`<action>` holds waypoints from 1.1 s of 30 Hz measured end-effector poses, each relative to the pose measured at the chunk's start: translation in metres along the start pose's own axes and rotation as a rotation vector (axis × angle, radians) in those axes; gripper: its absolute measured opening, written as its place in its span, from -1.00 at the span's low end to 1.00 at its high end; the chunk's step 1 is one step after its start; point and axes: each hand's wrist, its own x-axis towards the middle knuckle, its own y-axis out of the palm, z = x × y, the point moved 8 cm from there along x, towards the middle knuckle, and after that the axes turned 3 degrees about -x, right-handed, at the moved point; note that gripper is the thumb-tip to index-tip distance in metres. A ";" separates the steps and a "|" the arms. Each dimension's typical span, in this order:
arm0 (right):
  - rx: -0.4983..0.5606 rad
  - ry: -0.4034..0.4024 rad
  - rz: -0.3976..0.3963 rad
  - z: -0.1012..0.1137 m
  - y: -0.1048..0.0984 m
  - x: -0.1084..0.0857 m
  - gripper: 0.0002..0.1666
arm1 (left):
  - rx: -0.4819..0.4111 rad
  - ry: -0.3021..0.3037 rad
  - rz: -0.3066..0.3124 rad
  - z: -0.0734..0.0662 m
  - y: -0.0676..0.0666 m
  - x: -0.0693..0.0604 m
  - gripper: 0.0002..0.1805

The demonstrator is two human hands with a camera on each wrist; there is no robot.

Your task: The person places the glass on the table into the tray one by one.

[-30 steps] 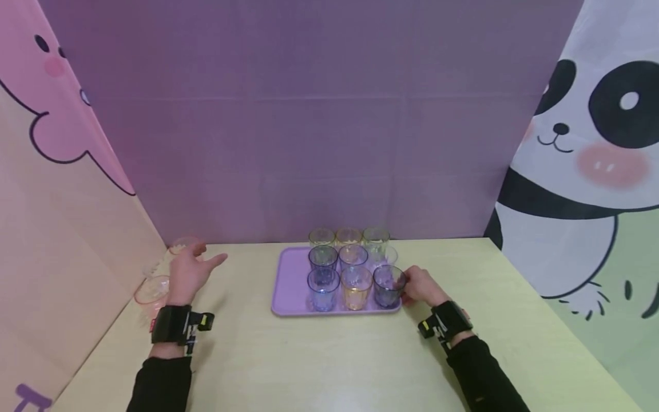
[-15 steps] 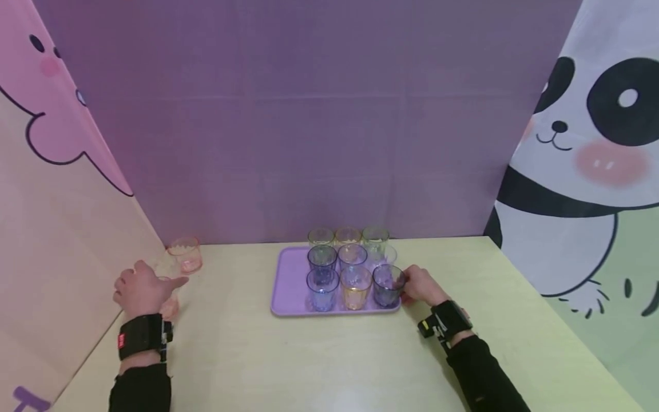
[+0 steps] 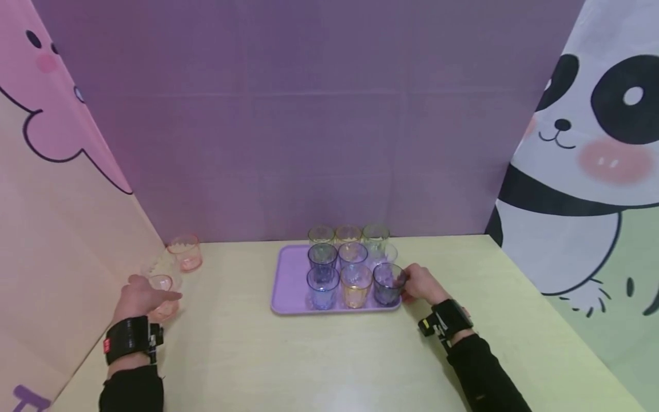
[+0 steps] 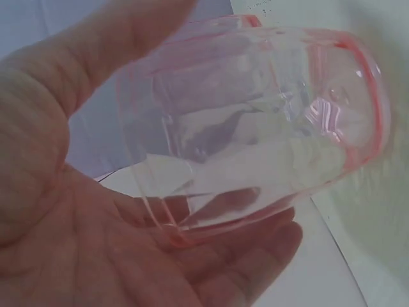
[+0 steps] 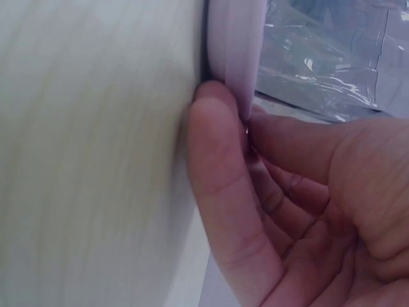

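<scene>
At the table's left side, my left hand (image 3: 138, 298) is around a pink-tinted clear glass (image 4: 255, 121). In the left wrist view the thumb lies along one side and the fingers curl along the other. My right hand (image 3: 424, 285) pinches the right front edge of a purple tray (image 3: 290, 286) between thumb and fingers. The right wrist view shows the tray's rim (image 5: 236, 51) between those fingertips. Several tinted glasses stand on the tray, with a dark grey glass (image 3: 388, 289) closest to the right hand and a blue glass (image 3: 323, 292) at front left.
Behind the left hand, a clear glass (image 3: 172, 272) and another pink glass (image 3: 187, 256) stand near the left wall. A purple back wall (image 3: 329, 126) rises at the table's far edge, and a panda-printed panel (image 3: 561, 240) borders the right side.
My left hand has moved left and toward me, from beside the far pink glass to the near one, which it now grips. The right hand and tray stay put.
</scene>
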 end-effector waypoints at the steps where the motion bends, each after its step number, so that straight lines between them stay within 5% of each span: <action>1: -0.007 -0.007 0.002 0.000 0.000 0.000 -0.75 | -0.002 0.006 0.003 0.000 0.000 0.000 0.16; 9: -0.006 -0.021 -0.010 0.003 0.000 -0.001 -0.88 | -0.001 0.022 0.010 0.003 0.002 -0.001 0.10; 19: -0.032 -0.016 -0.023 0.004 -0.003 0.001 -0.78 | -0.059 0.072 -0.212 -0.005 -0.018 -0.002 -0.06; 26: -0.036 0.000 -0.020 0.003 -0.002 0.001 -0.77 | -0.084 0.012 -0.287 -0.011 -0.027 -0.005 0.02; 33: -0.046 -0.004 -0.025 0.003 -0.002 -0.003 -0.86 | -0.202 0.104 -0.364 -0.031 -0.028 -0.002 -0.03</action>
